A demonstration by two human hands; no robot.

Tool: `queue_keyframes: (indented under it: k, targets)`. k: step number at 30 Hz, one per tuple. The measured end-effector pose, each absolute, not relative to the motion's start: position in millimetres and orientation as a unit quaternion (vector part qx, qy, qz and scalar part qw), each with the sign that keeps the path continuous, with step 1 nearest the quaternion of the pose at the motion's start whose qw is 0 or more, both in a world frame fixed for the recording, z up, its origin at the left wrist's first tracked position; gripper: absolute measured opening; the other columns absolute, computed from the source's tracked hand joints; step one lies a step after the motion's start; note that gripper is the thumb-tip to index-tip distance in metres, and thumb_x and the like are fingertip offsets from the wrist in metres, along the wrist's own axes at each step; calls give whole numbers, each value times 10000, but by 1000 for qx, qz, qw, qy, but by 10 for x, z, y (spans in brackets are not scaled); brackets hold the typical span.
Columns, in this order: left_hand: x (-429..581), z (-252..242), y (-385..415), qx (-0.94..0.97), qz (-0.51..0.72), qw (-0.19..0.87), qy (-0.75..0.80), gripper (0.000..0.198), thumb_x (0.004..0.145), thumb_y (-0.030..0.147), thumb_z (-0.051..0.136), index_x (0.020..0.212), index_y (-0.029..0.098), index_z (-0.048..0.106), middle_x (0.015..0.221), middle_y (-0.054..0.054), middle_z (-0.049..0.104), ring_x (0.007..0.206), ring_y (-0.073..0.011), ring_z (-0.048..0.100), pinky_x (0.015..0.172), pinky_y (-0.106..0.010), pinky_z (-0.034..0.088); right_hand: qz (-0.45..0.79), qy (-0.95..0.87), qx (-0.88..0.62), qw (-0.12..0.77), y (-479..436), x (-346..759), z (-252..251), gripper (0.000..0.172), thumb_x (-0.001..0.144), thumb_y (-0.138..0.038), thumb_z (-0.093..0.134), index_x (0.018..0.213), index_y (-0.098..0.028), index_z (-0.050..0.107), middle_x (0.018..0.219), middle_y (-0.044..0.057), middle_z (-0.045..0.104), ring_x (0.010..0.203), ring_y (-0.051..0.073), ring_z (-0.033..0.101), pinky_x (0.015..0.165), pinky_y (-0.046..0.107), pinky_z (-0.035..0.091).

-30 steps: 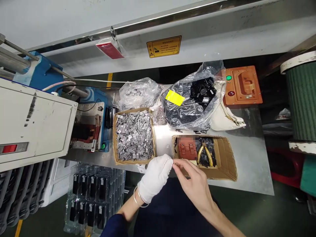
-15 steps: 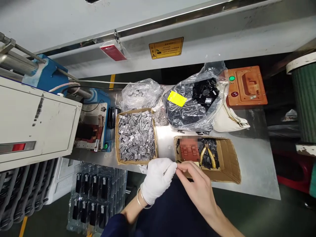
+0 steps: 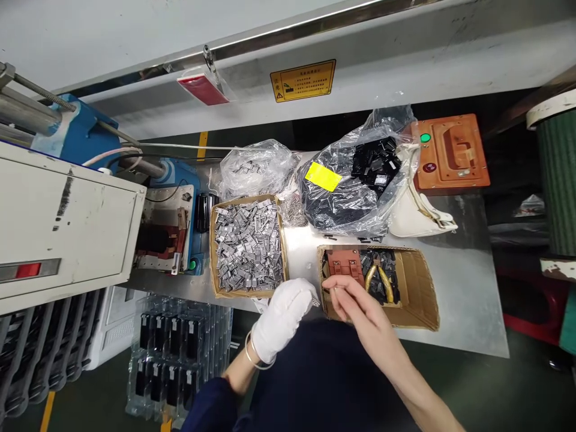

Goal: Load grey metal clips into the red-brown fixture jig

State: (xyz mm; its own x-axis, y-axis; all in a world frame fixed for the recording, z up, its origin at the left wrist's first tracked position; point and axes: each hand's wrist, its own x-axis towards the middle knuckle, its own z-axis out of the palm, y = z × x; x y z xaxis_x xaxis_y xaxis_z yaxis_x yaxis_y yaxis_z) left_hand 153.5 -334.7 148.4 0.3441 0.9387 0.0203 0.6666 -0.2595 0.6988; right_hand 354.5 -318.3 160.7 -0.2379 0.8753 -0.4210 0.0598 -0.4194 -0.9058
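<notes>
Two hands meet at the near edge of the metal table (image 3: 454,288), and that is where I keep my attention. My left hand (image 3: 283,315), in a white glove, has its fingers drawn together on a small metal clip (image 3: 316,302) that pokes out past the fingertips. My bare right hand (image 3: 360,306) sits just beside it at the front wall of the open cardboard box (image 3: 423,288), fingers curled narrow as if pinching something; I cannot tell whether anything is between them. Inside that box lie a red-brown part (image 3: 344,267), black pieces and yellow-handled pliers (image 3: 382,282). To the left stands a second box of grey metal clips (image 3: 246,246), with two plastic bags (image 3: 346,180) behind. My worry is the clip: it is tiny, the glove dulls the grip, and the hands hover over the table's edge, so a slip would likely send it down to the floor near the clear trays (image 3: 180,354).
</notes>
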Motion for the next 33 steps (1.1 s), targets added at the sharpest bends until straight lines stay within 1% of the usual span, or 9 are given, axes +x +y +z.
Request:
queue_keyframes:
  k: [3,7,12,14,19,26,29,31,33]
  targets:
    - [1599,1614,-3259,742,302,314,510,325,1088,247,290,1044,208,610,929,-44,711,898,-158,662,881,-294,552,641,-494,-507,296,-3206,3561,1678,405,1070,-440,381,845,-210,626,783,16,521,647,143,487,566,277,350]
    - [1617,1713,-3087,770,323,324,446,378,1096,307,247,977,188,584,853,-52,674,826,-169,637,822,-312,541,689,-513,-439,263,-3165,3555,1783,472,1082,-507,347,793,-203,561,814,39,537,702,165,507,582,289,355]
    - [1539,1679,-2951,851,313,204,369,420,1079,325,262,834,193,576,744,-44,642,703,-178,578,707,-324,468,732,-471,-440,220,-3104,3487,1779,518,1060,-595,391,797,-204,607,766,8,494,567,118,401,484,254,314]
    - [1515,1653,-2933,870,306,150,357,434,1072,327,281,782,194,575,708,-36,628,664,-175,543,683,-326,434,731,-477,-433,223,-3099,3476,1743,507,1062,-587,396,820,-206,626,758,2,502,556,112,416,471,246,317]
    - [1544,1572,-2982,853,284,127,418,434,1066,302,320,727,191,568,627,-25,560,613,-172,491,654,-325,405,590,-592,-471,284,-3110,3463,1655,346,1078,-385,465,838,-209,641,770,2,549,649,119,539,577,226,426]
    - [1709,1526,-3171,762,303,197,537,416,1091,267,289,748,216,518,638,0,566,608,-151,525,632,-294,444,423,-632,-503,411,-3104,3339,1537,155,1012,-233,602,984,-189,748,733,2,561,571,105,509,520,214,447]
    - [1667,1431,-3119,767,239,189,564,409,1082,232,304,729,208,509,647,0,555,606,-148,510,627,-292,411,408,-593,-540,437,-3071,3339,1452,137,987,-232,627,958,-197,756,715,-4,549,562,108,495,528,221,454]
    - [1586,1263,-2922,763,126,156,615,429,1088,232,276,728,204,508,668,-8,551,630,-156,515,650,-299,391,421,-558,-572,429,-3077,3389,1358,155,981,-282,634,923,-199,752,710,-5,544,559,113,486,528,231,443]
    - [1488,1003,-2600,740,26,129,660,423,1099,250,240,825,191,557,768,-31,612,716,-166,569,705,-302,398,436,-532,-599,409,-3138,3473,1236,211,979,-355,633,900,-196,747,723,3,563,560,118,482,522,239,426]
